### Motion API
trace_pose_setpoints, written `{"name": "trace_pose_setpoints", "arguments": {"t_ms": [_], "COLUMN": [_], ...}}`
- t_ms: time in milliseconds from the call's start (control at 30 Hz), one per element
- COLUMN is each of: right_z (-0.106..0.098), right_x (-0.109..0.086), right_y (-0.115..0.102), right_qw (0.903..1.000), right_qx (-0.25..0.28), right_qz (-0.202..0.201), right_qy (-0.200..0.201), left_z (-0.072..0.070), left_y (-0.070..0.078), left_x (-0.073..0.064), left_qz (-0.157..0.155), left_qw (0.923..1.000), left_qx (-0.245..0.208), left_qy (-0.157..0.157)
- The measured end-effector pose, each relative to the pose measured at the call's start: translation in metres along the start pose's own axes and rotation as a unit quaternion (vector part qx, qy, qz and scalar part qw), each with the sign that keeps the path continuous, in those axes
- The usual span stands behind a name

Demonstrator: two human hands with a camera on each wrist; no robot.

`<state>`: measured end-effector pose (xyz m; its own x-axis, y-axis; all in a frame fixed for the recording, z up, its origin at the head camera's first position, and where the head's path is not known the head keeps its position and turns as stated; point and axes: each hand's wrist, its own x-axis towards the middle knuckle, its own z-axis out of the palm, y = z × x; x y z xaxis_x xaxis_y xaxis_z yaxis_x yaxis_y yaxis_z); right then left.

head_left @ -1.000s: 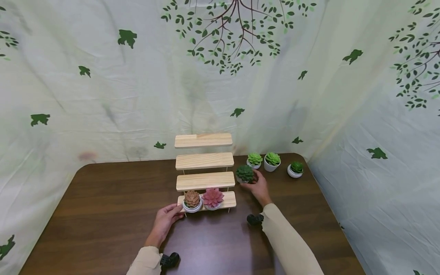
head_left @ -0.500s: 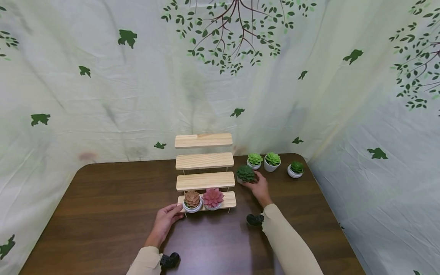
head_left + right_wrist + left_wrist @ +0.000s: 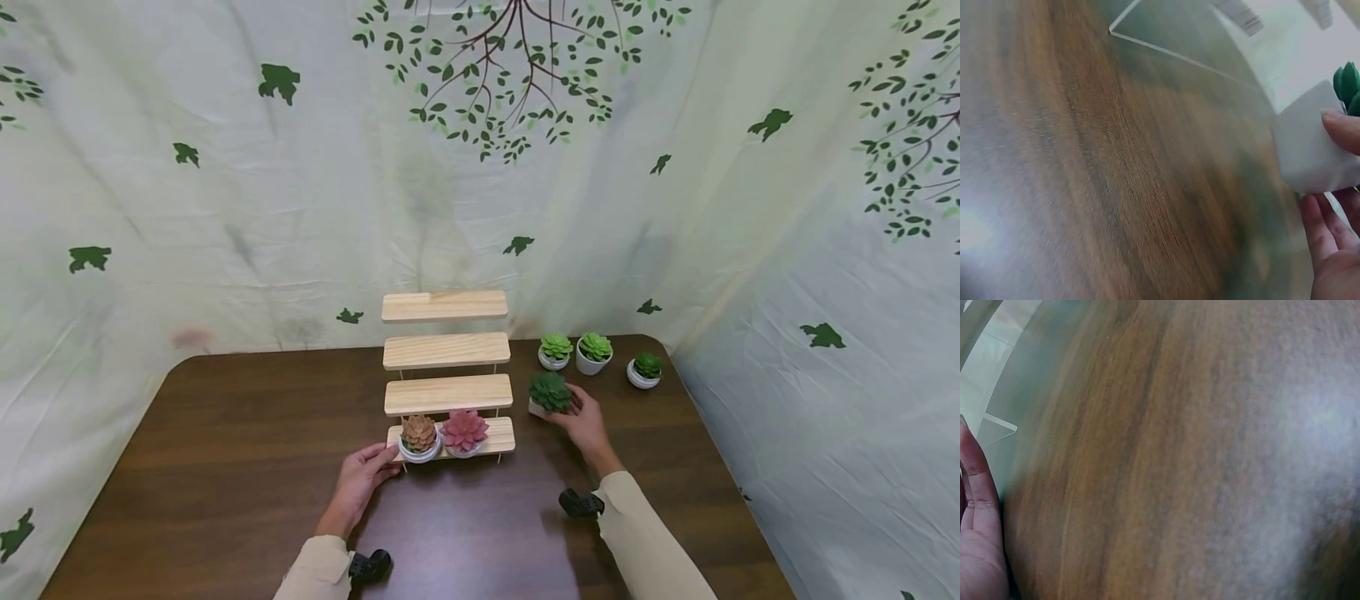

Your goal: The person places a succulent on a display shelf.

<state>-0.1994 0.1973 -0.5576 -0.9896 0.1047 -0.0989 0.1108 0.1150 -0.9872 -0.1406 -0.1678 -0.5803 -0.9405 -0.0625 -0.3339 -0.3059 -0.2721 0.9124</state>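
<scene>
The head camera looked forward and down from above the near side of the bench (image 3: 225, 467), far enough back to take in the left hand (image 3: 362, 479), the right hand (image 3: 583, 422), the tiered wooden shelf (image 3: 447, 393) and the printed backdrop (image 3: 300, 208) behind. The left wrist camera looked across the bench from close by; the wood filled most of its frame, grain running steeply, and the left hand showed only at the left edge. The right wrist view, also close and slanted, caught the right hand and the white pot (image 3: 1310, 144) at its right edge. The head view shared each hand with its own wrist view; all three showed the bench.
</scene>
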Motion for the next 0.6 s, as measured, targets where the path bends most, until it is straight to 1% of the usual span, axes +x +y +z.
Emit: {"name": "trace_pose_setpoints", "arguments": {"t_ms": [167, 333, 433, 600], "right_z": [-0.008, -0.011, -0.01, -0.005], "right_x": [-0.014, -0.025, -0.03, -0.037], "right_y": [-0.009, -0.017, -0.021, -0.026], "right_qw": [0.9995, 0.9966, 0.9922, 0.9813], "right_qx": [-0.004, 0.004, 0.014, 0.037], "right_qz": [-0.016, -0.054, -0.075, -0.101], "right_qy": [-0.026, -0.063, -0.099, -0.16], "left_z": [0.0, -0.001, -0.001, -0.001], "left_y": [-0.001, -0.001, -0.002, -0.002], "left_x": [0.0, 0.002, 0.002, 0.002], "left_qz": [0.001, -0.001, -0.001, -0.002], "left_qw": [1.0, 0.9999, 0.9999, 1.0], "left_qx": [-0.001, -0.01, -0.011, -0.008], "left_qy": [-0.002, 0.0, -0.001, -0.003]}}
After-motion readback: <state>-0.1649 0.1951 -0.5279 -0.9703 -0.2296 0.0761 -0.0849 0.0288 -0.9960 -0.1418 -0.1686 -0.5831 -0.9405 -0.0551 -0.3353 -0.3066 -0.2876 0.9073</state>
